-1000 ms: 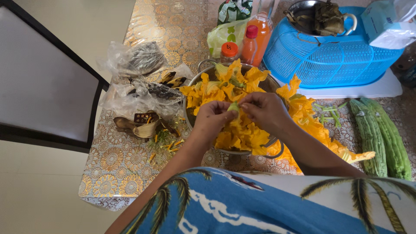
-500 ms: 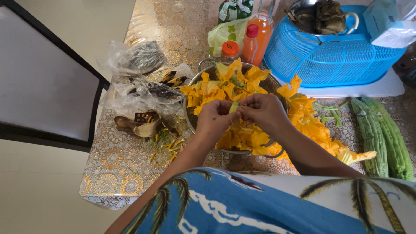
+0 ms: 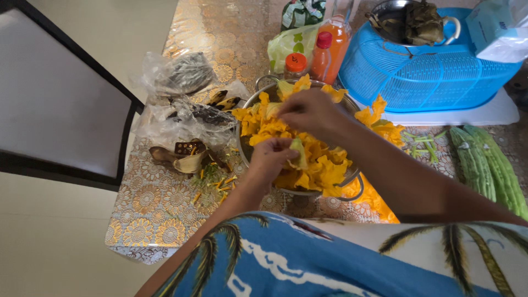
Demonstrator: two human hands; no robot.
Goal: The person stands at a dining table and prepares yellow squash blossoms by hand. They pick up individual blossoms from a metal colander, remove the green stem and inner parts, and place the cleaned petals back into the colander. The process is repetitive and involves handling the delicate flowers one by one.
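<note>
A metal bowl (image 3: 248,100) heaped with yellow squash blossoms (image 3: 322,168) stands in the middle of the patterned table. My left hand (image 3: 270,155) is over the bowl's near side, closed on one pale green-yellow blossom (image 3: 298,153). My right hand (image 3: 307,111) reaches over the far part of the bowl, fingers down among the blossoms there. More blossoms (image 3: 379,124) lie on the table to the right of the bowl.
Crumpled plastic bags (image 3: 177,74) and dark scraps (image 3: 190,157) lie left of the bowl. Behind stand orange bottles (image 3: 328,50), a small jar (image 3: 295,65) and a blue basket (image 3: 426,77) with a pot. Green ridged gourds (image 3: 487,165) lie right. A dark chair (image 3: 60,104) stands left.
My hands, earlier joined on one blossom above the bowl's middle, have parted. The right hand moved toward the far rim; the left keeps the blossom, nearer me.
</note>
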